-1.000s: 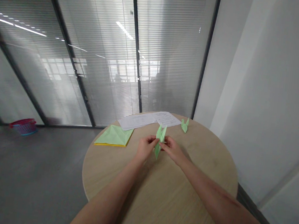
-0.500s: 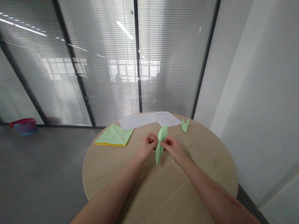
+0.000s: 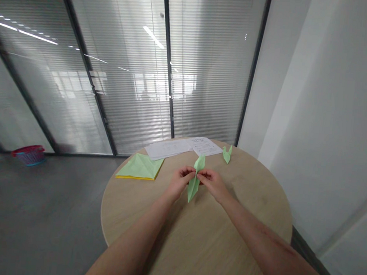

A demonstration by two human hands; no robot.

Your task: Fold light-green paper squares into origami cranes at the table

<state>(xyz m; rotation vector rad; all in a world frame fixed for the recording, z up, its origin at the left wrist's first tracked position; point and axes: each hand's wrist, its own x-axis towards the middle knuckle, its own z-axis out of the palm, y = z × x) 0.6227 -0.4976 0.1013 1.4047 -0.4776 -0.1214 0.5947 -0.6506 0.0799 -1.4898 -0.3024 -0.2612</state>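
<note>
Between my two hands is a long, narrow piece of folded green paper point(image 3: 192, 190), pointed at both ends. My left hand point(image 3: 181, 179) pinches its left side near the middle. From the other side, my right hand point(image 3: 211, 181) grips it with thumb and fingers, and the fingertips of both hands nearly meet. Some of the paper's middle is hidden behind the fingers. Beyond my right hand stands a small folded green paper crane point(image 3: 227, 154), its points upward. To the left lies a green paper sheet point(image 3: 141, 167) with a yellow edge showing beneath it.
White printed sheets point(image 3: 182, 148) lie along the far edge of the round wooden table point(image 3: 218, 244). Behind it rises a glass partition with blinds point(image 3: 206, 70). A white wall point(image 3: 340, 126) is close on the right. A red and blue basket point(image 3: 30, 155) stands on the floor at left.
The fingers of my left hand have come in onto the paper's middle, closer to my right hand. The paper's near half has turned and looks broader, its tip shifted slightly left.
</note>
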